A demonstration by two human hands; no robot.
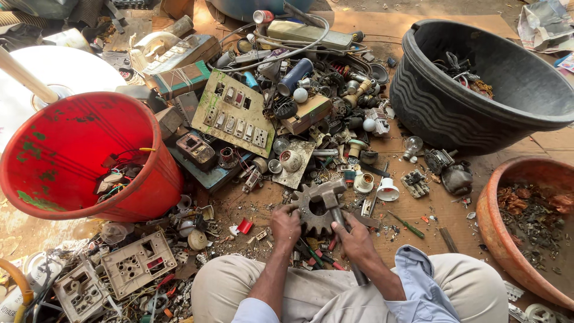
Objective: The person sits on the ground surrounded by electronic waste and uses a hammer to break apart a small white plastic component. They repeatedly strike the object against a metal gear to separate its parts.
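Note:
My right hand (355, 238) grips the handle of a metal hammer (330, 197), whose head rests over a large rusty gear wheel (313, 210) on the ground in front of my knees. At the gear's left edge, my left hand (285, 223) is closed around a small part that I cannot make out. Small bits of scrap and screwdrivers lie around the gear.
A red bucket (57, 173) with wires stands at left, a large black tub (430, 101) at upper right, an orange basin (487, 218) of scrap at right. A heap of old switch plates (234, 112), bulbs (412, 145), sockets and cables covers the cardboard ahead.

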